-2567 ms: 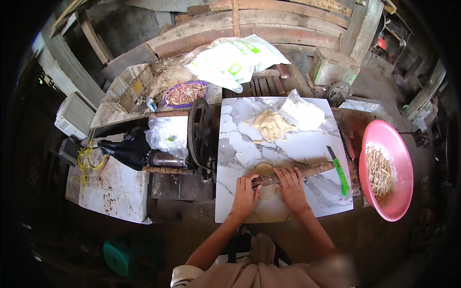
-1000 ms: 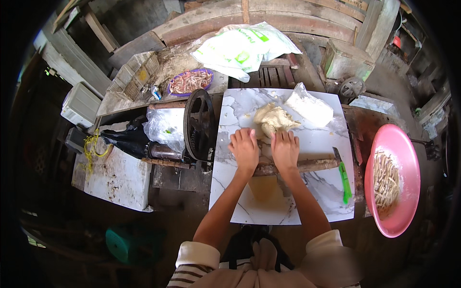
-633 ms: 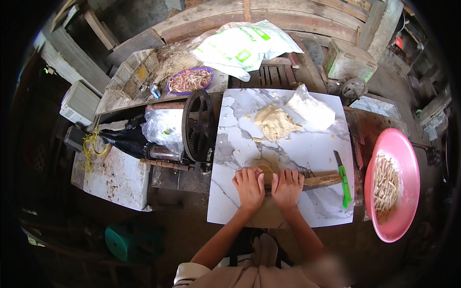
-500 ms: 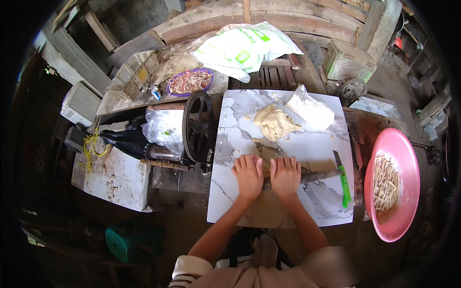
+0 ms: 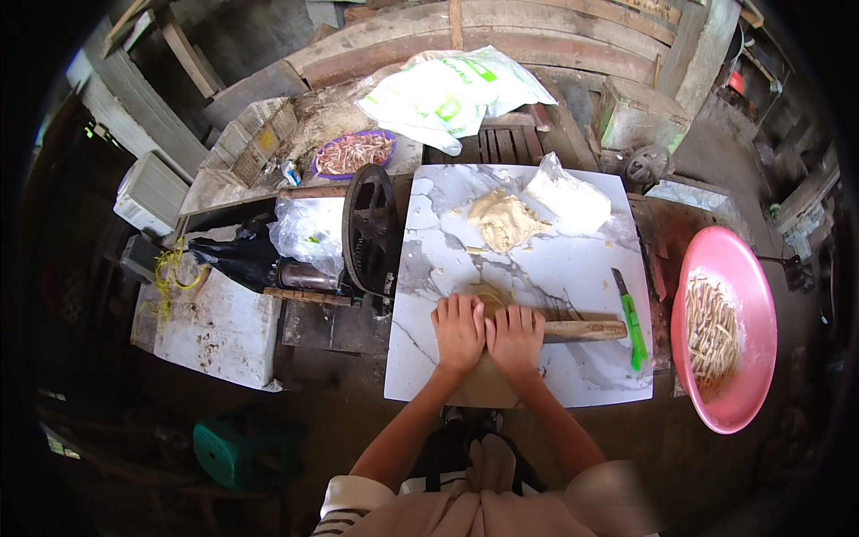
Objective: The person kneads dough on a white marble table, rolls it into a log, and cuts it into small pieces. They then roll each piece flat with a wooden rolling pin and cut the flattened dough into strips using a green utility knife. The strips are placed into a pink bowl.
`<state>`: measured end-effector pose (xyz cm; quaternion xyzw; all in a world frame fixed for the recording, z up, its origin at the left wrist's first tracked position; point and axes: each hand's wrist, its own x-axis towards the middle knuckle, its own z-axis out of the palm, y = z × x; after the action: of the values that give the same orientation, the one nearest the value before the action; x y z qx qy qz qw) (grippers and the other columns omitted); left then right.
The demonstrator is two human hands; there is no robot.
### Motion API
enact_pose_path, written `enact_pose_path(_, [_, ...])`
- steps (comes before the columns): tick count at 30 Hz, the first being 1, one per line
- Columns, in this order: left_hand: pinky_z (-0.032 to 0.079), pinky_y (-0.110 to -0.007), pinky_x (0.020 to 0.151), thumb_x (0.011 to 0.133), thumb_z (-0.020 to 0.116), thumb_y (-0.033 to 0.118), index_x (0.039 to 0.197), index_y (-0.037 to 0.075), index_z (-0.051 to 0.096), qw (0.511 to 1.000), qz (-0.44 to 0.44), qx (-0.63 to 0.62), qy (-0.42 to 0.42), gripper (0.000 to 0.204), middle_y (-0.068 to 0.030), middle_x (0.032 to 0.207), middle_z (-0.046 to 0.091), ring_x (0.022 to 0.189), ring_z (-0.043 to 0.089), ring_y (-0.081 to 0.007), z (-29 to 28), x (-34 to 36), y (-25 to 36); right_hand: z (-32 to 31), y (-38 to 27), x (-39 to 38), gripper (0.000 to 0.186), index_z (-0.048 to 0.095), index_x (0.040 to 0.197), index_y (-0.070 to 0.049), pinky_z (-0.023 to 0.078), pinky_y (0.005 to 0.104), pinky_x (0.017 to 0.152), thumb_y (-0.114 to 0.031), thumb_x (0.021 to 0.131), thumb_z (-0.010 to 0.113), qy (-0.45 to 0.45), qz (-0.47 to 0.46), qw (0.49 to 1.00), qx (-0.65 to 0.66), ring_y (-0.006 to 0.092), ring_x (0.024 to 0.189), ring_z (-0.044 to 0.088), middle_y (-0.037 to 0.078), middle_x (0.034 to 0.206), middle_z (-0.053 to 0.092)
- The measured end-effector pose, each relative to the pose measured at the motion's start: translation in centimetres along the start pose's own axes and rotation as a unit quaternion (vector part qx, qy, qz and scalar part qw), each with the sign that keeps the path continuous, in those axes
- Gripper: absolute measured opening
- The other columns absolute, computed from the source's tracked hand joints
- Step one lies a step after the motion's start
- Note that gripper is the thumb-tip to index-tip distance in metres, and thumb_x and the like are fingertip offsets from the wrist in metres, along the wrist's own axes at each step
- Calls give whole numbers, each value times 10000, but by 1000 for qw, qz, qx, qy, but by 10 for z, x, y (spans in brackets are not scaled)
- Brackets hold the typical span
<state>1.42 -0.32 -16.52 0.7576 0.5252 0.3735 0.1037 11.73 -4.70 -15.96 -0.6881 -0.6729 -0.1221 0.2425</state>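
Note:
On the marble-patterned board (image 5: 420, 358), my left hand (image 5: 459, 333) and my right hand (image 5: 516, 338) press side by side, thumbs nearly touching, fingers curled over a wooden rolling pin (image 5: 586, 331). The pin's right end sticks out past my right hand; its left part is hidden under my hands. Just beyond my fingertips shows a flat tan piece of dough (image 5: 492, 294), mostly covered. Farther back lies a rough lump of dough (image 5: 506, 222). A clear bag of white flour (image 5: 570, 199) lies right of it. Near the board's right edge is a green-handled utility knife (image 5: 633, 327).
A pink basin (image 5: 761, 309) with cut dough strips stands at the right. Left of the board is a machine with a dark flywheel (image 5: 369, 231). Behind are a purple tray (image 5: 391, 152) of pinkish-white strips and a white-and-green sack (image 5: 456, 94). A green stool (image 5: 224, 452) stands lower left.
My hands have drawn closer together, the right one shifting left, and the fingers have curled more. The rolling pin, blurred before, now shows sharply. The whole view has shifted slightly.

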Motion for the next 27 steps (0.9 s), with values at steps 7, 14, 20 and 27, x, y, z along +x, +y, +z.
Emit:
enact_pose_path(7, [371, -425, 776, 902, 526, 186, 925, 67, 555, 997, 55, -6, -51, 125, -111, 912, 517, 893, 476, -306, -29, -19, -3, -38, 30, -18, 438, 565, 1122, -74, 386, 415, 882, -354, 795, 644, -83, -109, 987, 79, 261, 983, 501, 74, 1016, 541])
enact_pose_path(14, [401, -422, 757, 927, 492, 107, 859, 12, 571, 994, 29, -100, -23, 141, -144, 840, 515, 837, 478, -335, -35, 4, -13, -52, 45, 13, 443, 555, 1105, -83, 393, 397, 883, -213, 720, 731, -114, -122, 980, 109, 254, 1015, 501, 63, 1032, 540])
enact_pose_path(20, [391, -450, 765, 921, 478, 133, 870, 26, 544, 984, -39, -169, -28, 136, -146, 872, 544, 851, 490, -344, -16, 3, -26, -47, 33, 28, 262, 578, 921, -74, 407, 408, 825, -285, 799, 672, -103, -48, 981, 155, 268, 927, 522, 76, 930, 546])
enact_pose_path(27, [348, -462, 789, 941, 427, 182, 936, 68, 510, 987, -150, -57, 2, 140, -102, 931, 572, 932, 498, -311, 13, 32, -5, 16, 12, 47, 300, 581, 774, -52, 437, 417, 708, -306, 915, 508, -2, 47, 999, -9, 279, 822, 549, 94, 802, 563])
